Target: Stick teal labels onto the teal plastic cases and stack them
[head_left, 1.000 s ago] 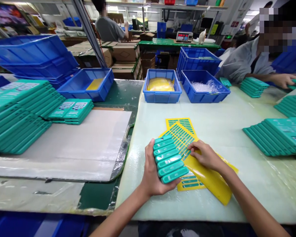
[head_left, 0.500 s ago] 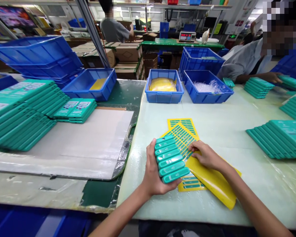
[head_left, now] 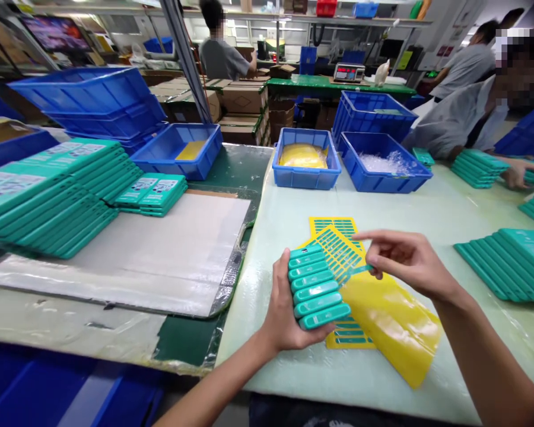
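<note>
Your left hand is closed around a fanned stack of teal boxes. Your thumb is on the near side and your fingers are wrapped under the far side, holding the boxes on edge at the front of the pale table. Your right hand is raised over the yellow sheets, with thumb and forefinger pinched on a thin teal label and the other fingers loosely spread. The label's free end points at the boxes and is close to them, but you cannot tell whether it touches. A bare yellow backing lies under your right wrist, curling at its near corner. Two blue bins stand side by side at the far edge of the table: one holds yellow sheets, the other clear plastic. More teal boxes lie in slanted rows to your left, beside a grey board, and to your right. A co-worker's hand rests by another pile at the far right.
</note>
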Demonstrator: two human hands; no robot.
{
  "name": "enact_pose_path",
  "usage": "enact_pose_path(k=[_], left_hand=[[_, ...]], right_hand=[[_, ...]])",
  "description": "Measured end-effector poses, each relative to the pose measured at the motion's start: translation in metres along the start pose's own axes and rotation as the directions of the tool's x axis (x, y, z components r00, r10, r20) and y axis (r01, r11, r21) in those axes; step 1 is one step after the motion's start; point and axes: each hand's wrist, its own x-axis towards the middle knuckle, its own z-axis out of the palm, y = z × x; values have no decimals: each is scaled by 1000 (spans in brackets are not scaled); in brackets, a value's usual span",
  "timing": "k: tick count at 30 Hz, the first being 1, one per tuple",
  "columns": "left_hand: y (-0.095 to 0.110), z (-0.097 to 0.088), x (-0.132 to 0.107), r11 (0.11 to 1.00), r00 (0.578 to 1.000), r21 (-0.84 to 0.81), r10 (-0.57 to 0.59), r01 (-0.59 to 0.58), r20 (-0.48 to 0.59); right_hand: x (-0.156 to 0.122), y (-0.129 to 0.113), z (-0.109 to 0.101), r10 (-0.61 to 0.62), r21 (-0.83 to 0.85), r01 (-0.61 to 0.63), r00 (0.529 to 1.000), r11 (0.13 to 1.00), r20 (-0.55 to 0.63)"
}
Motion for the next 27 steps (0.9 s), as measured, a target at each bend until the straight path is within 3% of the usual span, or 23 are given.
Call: enact_pose_path(k=[4, 9, 13, 27], left_hand=[[0, 0, -2, 1000, 1000, -18, 26, -26, 15], [1, -1, -3, 999, 999, 11, 34, -35, 12], [1, -1, -3, 998, 998, 11, 58, -58, -4], [4, 0, 1, 997, 997, -10, 78, -78, -17]], right_hand=[[31, -37, 40, -136, -15, 136, 988, 991, -68], [52, -47, 70, -206, -147, 205, 979, 968, 6], [55, -47, 76, -222, -190, 228, 973, 955, 57], [57, -49, 80, -237, -230, 242, 970, 943, 51]])
